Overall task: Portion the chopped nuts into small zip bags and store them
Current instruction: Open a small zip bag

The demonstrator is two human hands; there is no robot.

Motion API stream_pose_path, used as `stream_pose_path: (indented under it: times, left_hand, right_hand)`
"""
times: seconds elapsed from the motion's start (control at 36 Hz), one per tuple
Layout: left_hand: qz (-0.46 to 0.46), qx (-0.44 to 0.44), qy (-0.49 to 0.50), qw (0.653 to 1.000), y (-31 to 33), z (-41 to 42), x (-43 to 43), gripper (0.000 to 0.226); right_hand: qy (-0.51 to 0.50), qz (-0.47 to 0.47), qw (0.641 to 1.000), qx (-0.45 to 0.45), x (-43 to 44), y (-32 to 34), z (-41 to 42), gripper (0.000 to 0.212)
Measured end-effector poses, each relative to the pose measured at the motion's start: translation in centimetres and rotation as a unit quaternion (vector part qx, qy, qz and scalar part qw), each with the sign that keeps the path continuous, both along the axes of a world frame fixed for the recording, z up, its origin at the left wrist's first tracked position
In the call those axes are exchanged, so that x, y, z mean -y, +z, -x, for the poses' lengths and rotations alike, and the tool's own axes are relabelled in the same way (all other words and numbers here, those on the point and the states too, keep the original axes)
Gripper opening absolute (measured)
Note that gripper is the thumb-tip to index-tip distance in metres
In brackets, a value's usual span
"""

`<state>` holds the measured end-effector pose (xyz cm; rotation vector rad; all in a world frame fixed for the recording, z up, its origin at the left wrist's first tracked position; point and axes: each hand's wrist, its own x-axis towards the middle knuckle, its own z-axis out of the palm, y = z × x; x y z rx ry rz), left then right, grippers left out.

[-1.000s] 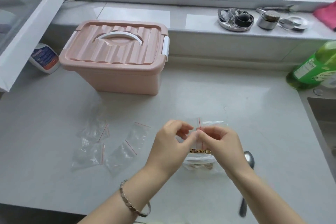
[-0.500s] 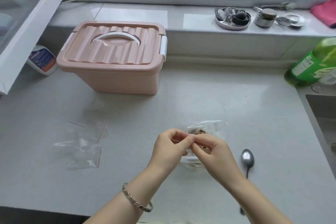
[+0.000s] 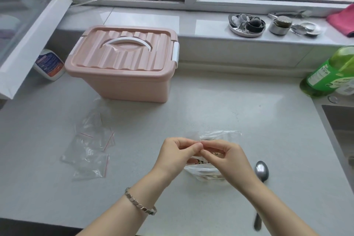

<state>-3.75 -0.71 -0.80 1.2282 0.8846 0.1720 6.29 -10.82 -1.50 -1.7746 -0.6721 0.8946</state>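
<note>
The small zip bag (image 3: 193, 137) is near six o'clock in the view, low over the grey counter (image 3: 229, 101). It is clear and thin, and pale brown chopped nuts (image 3: 199, 161) show through it below the fingers. The left hand (image 3: 178, 155) and the right hand (image 3: 228, 159) meet at its top edge, and each pinches the plastic between thumb and curled fingers. More clear plastic with nuts in it (image 3: 208, 175) lies on the counter under the hands and rises behind them at twelve o'clock. I cannot tell where the small bag ends and this plastic begins. The hands hide most of the bag's mouth.

A metal spoon (image 3: 261, 172) lies on the counter at three o'clock from the hands, just beside the right wrist, with its bowl pointing away from the person. A loose heap of empty zip bags with red strips (image 3: 90, 149) lies at nine o'clock, well apart from the hands. A pink lidded storage box with a white handle (image 3: 122, 67) stands at eleven o'clock with its lid on. The left wrist wears a metal bracelet (image 3: 139, 205).

A white bottle (image 3: 50, 64) with a blue and red label stands at nine o'clock from the box. A green bottle (image 3: 329, 74) with a white and green label stands at two o'clock in the view, by the sink (image 3: 342, 126). The print on both labels is too small to read. A round metal tray (image 3: 247, 25) of small items and a pink cloth (image 3: 342, 19) sit on the window sill.
</note>
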Motion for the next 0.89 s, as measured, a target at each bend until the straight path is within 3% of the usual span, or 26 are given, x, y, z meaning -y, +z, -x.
stream_pose_path:
  times: [0.5,0.89]
  left_hand:
    - [-0.038,-0.021,0.000,0.999,0.2,0.0,0.1,0.017]
    - [-0.145,-0.085,0.019,0.986,-0.1,-0.5,1.4,0.012]
  right_hand:
    - [0.011,0.019,0.998,0.054,0.1,-0.2,0.1,0.020]
    - [0.007,0.040,0.980,0.193,-0.1,-0.2,1.4,0.027]
